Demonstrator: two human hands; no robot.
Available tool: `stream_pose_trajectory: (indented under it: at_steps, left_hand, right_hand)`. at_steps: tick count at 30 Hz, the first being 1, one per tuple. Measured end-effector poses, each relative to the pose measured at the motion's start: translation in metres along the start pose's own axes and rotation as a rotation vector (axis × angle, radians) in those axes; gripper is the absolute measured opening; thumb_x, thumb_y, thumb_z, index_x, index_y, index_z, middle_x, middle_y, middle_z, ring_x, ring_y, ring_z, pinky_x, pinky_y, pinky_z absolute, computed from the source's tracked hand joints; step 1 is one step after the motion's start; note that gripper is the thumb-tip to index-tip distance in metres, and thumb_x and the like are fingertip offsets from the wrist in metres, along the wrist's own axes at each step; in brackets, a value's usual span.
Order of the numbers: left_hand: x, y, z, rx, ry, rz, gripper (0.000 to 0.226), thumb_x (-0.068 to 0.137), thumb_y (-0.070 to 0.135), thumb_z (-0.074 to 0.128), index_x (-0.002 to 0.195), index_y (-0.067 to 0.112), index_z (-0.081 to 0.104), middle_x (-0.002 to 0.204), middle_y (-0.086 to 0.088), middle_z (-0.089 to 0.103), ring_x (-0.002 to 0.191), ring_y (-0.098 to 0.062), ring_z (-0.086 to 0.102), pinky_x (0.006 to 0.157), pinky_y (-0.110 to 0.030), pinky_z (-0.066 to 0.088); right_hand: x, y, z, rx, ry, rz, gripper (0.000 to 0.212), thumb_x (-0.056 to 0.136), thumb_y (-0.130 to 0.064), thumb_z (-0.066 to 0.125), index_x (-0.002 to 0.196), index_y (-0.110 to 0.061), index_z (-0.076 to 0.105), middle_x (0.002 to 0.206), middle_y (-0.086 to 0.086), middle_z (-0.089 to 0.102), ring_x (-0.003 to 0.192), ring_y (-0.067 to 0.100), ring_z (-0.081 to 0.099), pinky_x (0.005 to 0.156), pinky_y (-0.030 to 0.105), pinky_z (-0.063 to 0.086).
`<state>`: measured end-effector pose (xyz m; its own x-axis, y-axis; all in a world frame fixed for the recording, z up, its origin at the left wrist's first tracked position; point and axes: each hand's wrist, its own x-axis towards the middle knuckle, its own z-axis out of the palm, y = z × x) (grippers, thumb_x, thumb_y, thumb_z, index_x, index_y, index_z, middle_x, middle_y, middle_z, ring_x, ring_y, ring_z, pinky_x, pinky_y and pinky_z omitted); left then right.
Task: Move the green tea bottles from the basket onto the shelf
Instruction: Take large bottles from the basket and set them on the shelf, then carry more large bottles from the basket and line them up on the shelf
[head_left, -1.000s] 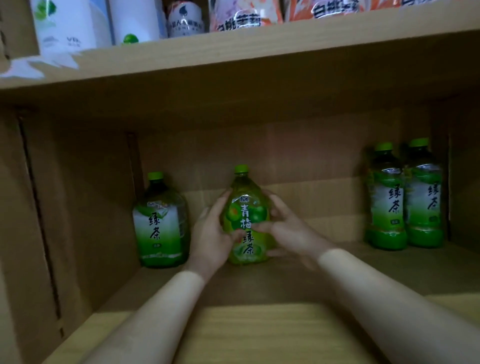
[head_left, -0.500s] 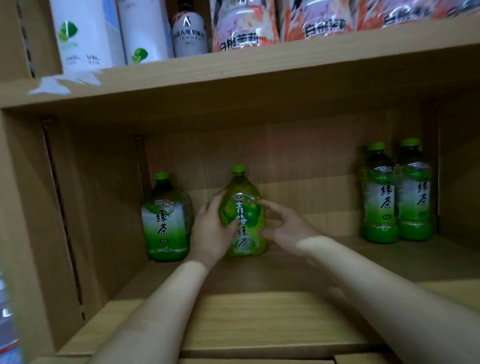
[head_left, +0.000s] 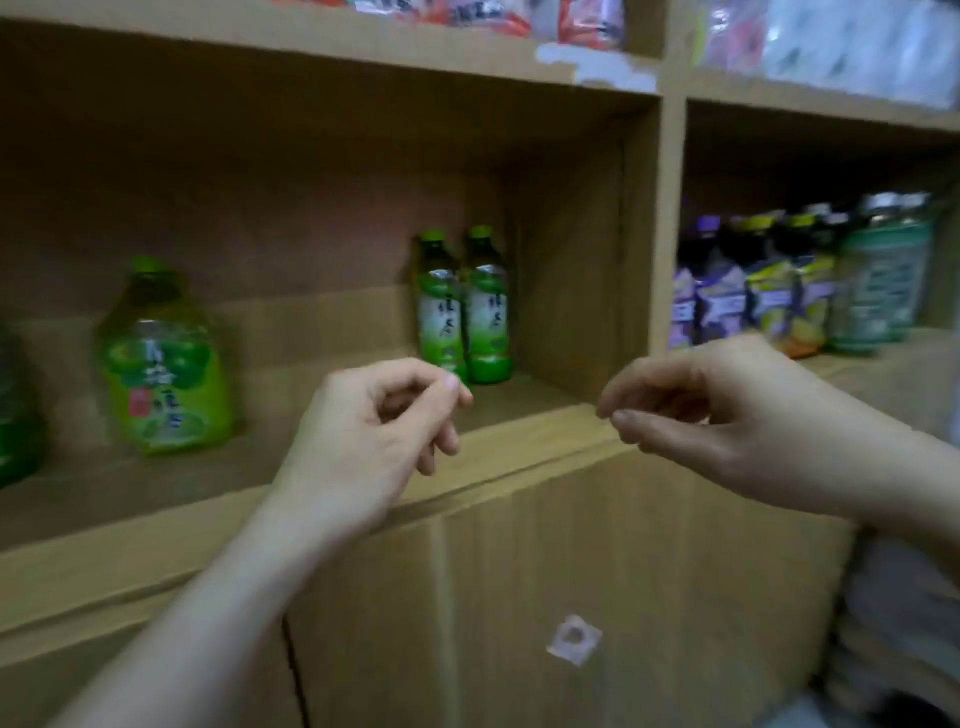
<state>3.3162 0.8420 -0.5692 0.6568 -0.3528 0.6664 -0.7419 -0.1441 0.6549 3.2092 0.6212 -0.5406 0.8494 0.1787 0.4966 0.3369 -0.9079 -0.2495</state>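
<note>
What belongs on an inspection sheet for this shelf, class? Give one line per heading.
Surface: wooden shelf, upright bottles on it.
Job's things: yellow-green bottle at left; pair of slim green tea bottles side by side at the back right; darker bottle cut off by the left edge; basket not in view.
Clutter: nothing seen.
Hands: left hand and right hand loosely curled, holding nothing.
Cables: nothing seen.
Surroundings: purple and yellow labelled bottles in the next compartment; packets above; white sticker below.
</note>
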Motion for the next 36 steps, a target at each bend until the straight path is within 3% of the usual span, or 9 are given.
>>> stream_pose_trajectory:
  at_steps: [6,8,12,17,20,24,27,30,36]
  left_hand:
    - [-0.049,0.051,0.169,-0.314,-0.379,0.008,0.023,0.077,0.014,0.055,0.08,0.025,0.075,0.067,0.003,0.071,0.057,-0.001,0.059,0.052,-0.01,0.044]
    - [-0.066,0.073,0.228,-0.355,-0.485,0.043,0.028,0.073,0.016,0.053,0.084,0.033,0.073,0.073,0.007,0.072,0.062,0.001,0.061,0.057,-0.009,0.045]
    - [-0.102,0.12,0.342,-0.536,-0.643,0.021,0.024,0.088,-0.002,0.058,0.081,0.016,0.072,0.065,-0.003,0.069,0.052,-0.003,0.058,0.05,-0.01,0.045]
    - [-0.146,0.168,0.46,-0.554,-0.811,0.018,0.028,0.084,0.0,0.065,0.073,0.024,0.073,0.068,-0.005,0.071,0.061,-0.017,0.065,0.055,-0.023,0.053]
    - [-0.172,0.197,0.519,-0.48,-0.909,0.046,0.019,0.081,0.009,0.068,0.076,0.027,0.073,0.074,-0.001,0.073,0.077,-0.024,0.068,0.072,-0.032,0.053]
    - [-0.202,0.223,0.595,-0.252,-0.975,0.143,0.024,0.085,0.008,0.063,0.084,0.03,0.072,0.085,0.018,0.071,0.085,-0.003,0.065,0.083,-0.023,0.05]
    - [-0.211,0.23,0.644,-0.106,-0.974,0.178,0.019,0.088,0.014,0.059,0.094,0.026,0.073,0.101,0.012,0.071,0.098,-0.007,0.062,0.094,-0.031,0.048]
    - [-0.21,0.232,0.69,0.099,-0.978,0.245,0.023,0.09,0.015,0.055,0.106,0.021,0.07,0.114,0.003,0.068,0.108,-0.016,0.06,0.093,-0.03,0.045]
    - [-0.218,0.218,0.772,0.61,-1.212,0.315,0.042,0.09,0.031,0.056,0.128,0.015,0.047,0.118,-0.012,0.058,0.106,-0.032,0.058,0.088,-0.04,0.047]
  right_hand:
    - [-0.17,0.061,-0.071,-0.094,-0.149,0.308,0.02,0.086,-0.038,0.064,0.106,-0.038,0.065,0.081,-0.017,0.072,0.072,-0.002,0.068,0.07,0.019,0.053]
    - [-0.235,0.08,-0.096,-0.108,-0.11,0.425,0.02,0.086,-0.037,0.063,0.105,-0.034,0.067,0.08,-0.015,0.072,0.073,-0.003,0.068,0.071,0.022,0.054]
    - [-0.366,0.112,-0.137,-0.109,-0.047,0.702,0.019,0.088,-0.024,0.067,0.106,-0.03,0.068,0.081,-0.007,0.074,0.072,0.005,0.07,0.071,0.028,0.056]
    - [-0.503,0.134,-0.174,0.033,0.228,0.985,0.017,0.084,-0.017,0.07,0.101,-0.021,0.071,0.08,0.004,0.075,0.076,0.017,0.072,0.071,0.024,0.056]
    - [-0.563,0.16,-0.181,0.042,0.324,1.104,0.018,0.086,-0.012,0.068,0.104,-0.018,0.07,0.075,0.002,0.075,0.071,0.012,0.071,0.064,0.016,0.051]
    - [-0.61,0.204,-0.169,0.087,0.271,1.221,0.021,0.088,-0.017,0.067,0.108,-0.025,0.067,0.08,0.0,0.072,0.064,0.002,0.067,0.058,0.017,0.051]
    - [-0.625,0.244,-0.162,0.161,0.112,1.28,0.026,0.089,-0.02,0.066,0.114,-0.028,0.064,0.087,-0.002,0.068,0.054,-0.002,0.057,0.052,0.015,0.044]
    - [-0.622,0.282,-0.152,0.157,-0.028,1.314,0.039,0.088,-0.024,0.067,0.126,-0.025,0.057,0.101,-0.002,0.065,0.07,0.001,0.057,0.06,0.014,0.043]
    - [-0.622,0.326,-0.108,0.291,0.063,1.338,0.077,0.087,-0.023,0.068,0.148,-0.03,0.022,0.139,0.005,0.049,0.077,0.009,0.059,0.06,0.018,0.049]
